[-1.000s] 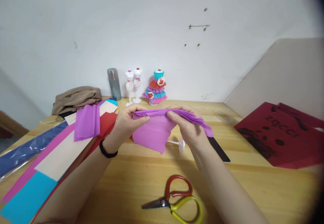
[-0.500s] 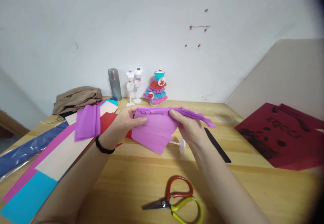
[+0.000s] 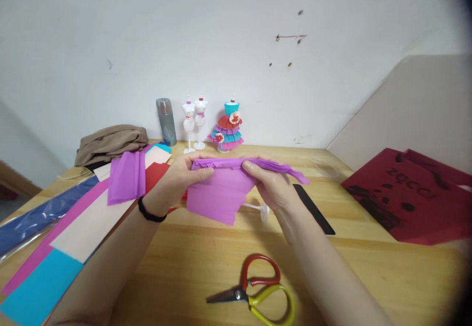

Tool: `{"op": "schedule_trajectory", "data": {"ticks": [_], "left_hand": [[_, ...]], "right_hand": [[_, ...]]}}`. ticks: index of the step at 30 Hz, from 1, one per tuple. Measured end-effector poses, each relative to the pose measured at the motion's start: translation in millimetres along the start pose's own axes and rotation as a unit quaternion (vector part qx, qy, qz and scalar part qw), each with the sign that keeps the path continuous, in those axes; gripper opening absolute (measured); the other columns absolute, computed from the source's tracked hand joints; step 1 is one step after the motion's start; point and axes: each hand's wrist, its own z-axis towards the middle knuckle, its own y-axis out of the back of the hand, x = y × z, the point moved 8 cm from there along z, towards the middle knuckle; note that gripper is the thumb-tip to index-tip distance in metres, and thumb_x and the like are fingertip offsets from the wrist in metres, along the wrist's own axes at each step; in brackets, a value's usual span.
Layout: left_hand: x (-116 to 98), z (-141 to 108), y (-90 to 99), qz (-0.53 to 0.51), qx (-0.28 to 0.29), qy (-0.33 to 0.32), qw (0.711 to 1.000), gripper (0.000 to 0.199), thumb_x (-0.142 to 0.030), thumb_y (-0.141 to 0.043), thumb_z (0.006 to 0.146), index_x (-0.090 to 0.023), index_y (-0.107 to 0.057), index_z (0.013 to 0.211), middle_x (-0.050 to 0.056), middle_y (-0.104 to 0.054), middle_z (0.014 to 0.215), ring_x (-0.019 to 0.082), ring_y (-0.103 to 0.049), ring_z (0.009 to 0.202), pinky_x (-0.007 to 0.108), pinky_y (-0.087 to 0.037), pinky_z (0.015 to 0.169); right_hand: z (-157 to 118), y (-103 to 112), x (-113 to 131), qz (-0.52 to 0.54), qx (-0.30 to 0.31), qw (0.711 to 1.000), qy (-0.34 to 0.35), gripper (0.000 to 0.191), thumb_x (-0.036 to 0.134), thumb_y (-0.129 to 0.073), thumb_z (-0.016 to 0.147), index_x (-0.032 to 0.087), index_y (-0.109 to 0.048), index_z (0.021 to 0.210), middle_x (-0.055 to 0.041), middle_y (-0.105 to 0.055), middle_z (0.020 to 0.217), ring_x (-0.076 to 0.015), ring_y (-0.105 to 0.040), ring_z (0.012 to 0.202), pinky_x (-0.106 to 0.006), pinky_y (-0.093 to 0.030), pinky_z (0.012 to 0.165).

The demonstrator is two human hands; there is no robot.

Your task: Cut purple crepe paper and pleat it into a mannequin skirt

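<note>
Between my two hands a sheet of purple crepe paper (image 3: 217,195) is held up above the table, its top edge gathered into small folds. My left hand (image 3: 186,171) pinches the left end of that edge, thumb in front. My right hand (image 3: 267,178) grips the folded band, with a twisted strip trailing off to the right beyond it. Behind the paper lies a white doll stand (image 3: 264,212), mostly hidden. A pair of scissors (image 3: 254,291) with one red and one yellow handle lies on the table below my hands.
Coloured paper sheets (image 3: 88,225) and a folded purple piece (image 3: 126,178) lie at left, near a brown cloth (image 3: 112,144). A flask (image 3: 166,122), two bare mannequins (image 3: 189,124) and a dressed mannequin (image 3: 230,129) stand by the wall. At right are a black strip (image 3: 315,210) and a red bag (image 3: 405,198).
The purple paper has shifted slightly left and its lower part hangs a little differently. Both hands keep their hold on it; the right has moved slightly left.
</note>
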Motion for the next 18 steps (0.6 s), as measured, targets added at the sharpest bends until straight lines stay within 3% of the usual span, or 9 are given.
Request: {"op": "schedule_trajectory", "data": {"ticks": [5,9,11,15,18], "left_hand": [[3.5,3.2,6.7,0.013,-0.017,0.013,1.000,0.040,-0.032,-0.087,0.064,-0.016,-0.075,0.099,0.005,-0.073,0.092,0.016,-0.065,0.080,0.026,-0.048,0.075],[-0.5,5.0,16.1,0.050,-0.048,-0.019,0.997,0.042,-0.030,-0.087,0.063,-0.016,-0.076,0.101,0.006,-0.073,0.096,0.018,-0.065,0.086,0.026,-0.048,0.077],[-1.4,4.5,15.7,0.052,-0.051,-0.022,0.997,0.044,-0.030,-0.087,0.063,-0.016,-0.075,0.104,0.007,-0.074,0.100,0.020,-0.066,0.090,0.028,-0.049,0.080],[-0.9,2.4,2.3,0.008,-0.003,-0.006,1.000,0.048,-0.030,-0.085,0.067,-0.015,-0.072,0.110,0.009,-0.074,0.105,0.024,-0.068,0.094,0.033,-0.052,0.084],[-0.5,0.6,-2.4,0.002,0.019,0.008,1.000,0.046,-0.029,-0.085,0.067,-0.014,-0.072,0.108,0.010,-0.075,0.103,0.024,-0.068,0.095,0.034,-0.052,0.087]], "right_hand": [[-2.4,0.3,-1.1,-0.020,0.016,1.000,-0.016,0.039,0.040,-0.086,0.061,0.024,-0.075,0.094,-0.0020,-0.071,0.091,-0.0187,-0.062,0.082,-0.033,-0.047,0.076],[-1.7,-3.0,3.1,-0.039,0.074,0.996,-0.005,0.051,0.032,-0.088,0.060,0.030,-0.072,0.109,-0.0006,-0.071,0.099,-0.0195,-0.063,0.091,-0.035,-0.048,0.083],[-0.5,-3.6,4.0,-0.041,0.083,0.996,0.002,0.050,0.030,-0.089,0.058,0.030,-0.073,0.106,-0.0007,-0.072,0.099,-0.0208,-0.064,0.093,-0.036,-0.049,0.085],[2.4,-1.5,2.2,0.007,0.044,0.999,0.001,0.030,0.038,-0.089,0.059,0.023,-0.076,0.081,-0.0018,-0.074,0.083,-0.0216,-0.067,0.083,-0.039,-0.051,0.084],[3.7,-1.1,1.1,0.040,0.019,0.999,-0.001,0.030,0.039,-0.090,0.054,0.023,-0.075,0.075,-0.0013,-0.074,0.077,-0.0215,-0.067,0.078,-0.040,-0.053,0.082]]}}
